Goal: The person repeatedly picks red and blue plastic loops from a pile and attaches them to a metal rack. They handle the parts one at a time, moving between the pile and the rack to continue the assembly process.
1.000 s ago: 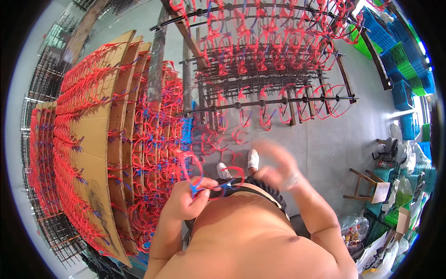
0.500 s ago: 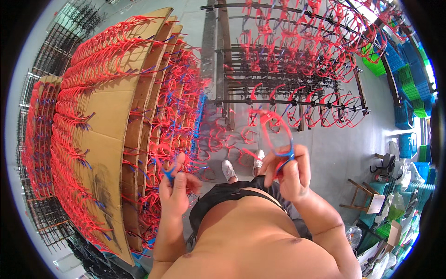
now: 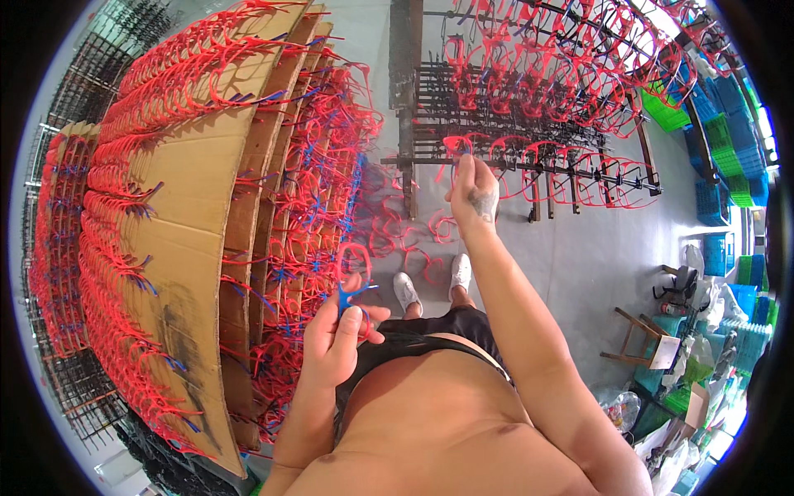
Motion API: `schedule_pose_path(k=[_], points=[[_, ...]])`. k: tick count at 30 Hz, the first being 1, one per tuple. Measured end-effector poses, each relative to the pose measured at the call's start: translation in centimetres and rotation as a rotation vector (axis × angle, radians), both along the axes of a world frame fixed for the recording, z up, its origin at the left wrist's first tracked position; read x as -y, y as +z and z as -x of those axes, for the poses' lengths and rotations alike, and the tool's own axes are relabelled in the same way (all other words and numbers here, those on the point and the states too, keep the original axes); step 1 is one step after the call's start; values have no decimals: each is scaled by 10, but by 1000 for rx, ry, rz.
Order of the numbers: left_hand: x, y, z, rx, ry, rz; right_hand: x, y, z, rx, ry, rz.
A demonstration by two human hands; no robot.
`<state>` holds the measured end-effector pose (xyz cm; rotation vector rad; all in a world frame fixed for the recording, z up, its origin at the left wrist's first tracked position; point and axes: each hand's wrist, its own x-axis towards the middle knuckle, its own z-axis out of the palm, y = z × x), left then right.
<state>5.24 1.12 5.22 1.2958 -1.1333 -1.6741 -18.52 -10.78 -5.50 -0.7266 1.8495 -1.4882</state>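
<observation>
My left hand [image 3: 335, 337] is closed in front of my waist. Between its thumb and fingers is a red looped piece [image 3: 354, 263] with a blue part, its loop standing up above the fingers. My right arm stretches forward to the near bar [image 3: 538, 164] of a black rack. There my right hand [image 3: 475, 197] pinches another red looped piece [image 3: 456, 144] by the bar's left end; the fingertips partly hide it, and whether it is on a hook I cannot tell. Several similar red loops [image 3: 550, 169] hang along the bar to the right.
Upright cardboard sheets [image 3: 186, 223] at my left carry rows of red pieces with blue tips. More loose red loops [image 3: 426, 269] lie on the floor ahead of my shoes [image 3: 461, 273]. At the right are a wooden stool [image 3: 641, 341] and blue crates [image 3: 718, 252].
My right hand has gone forward from near my waist to the rack's bar with its red looped piece. The left hand has shifted a little right, still holding its own piece.
</observation>
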Motion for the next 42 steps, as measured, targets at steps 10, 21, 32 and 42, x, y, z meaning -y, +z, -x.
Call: schedule_pose_path(k=[10,21,32,42], points=[[-5,-12,-15,20,21,3,-10,11,-13,127,-41,45],[35,-37,31,-250,-42,-26,-18,3,-20,92,-92,80],[181,-117,175,-131,-70,182,-17,-22,-21,-82,-152,105],[183,-98,171,-286,-130,-24,-12,-30,-24,-93,-204,115]])
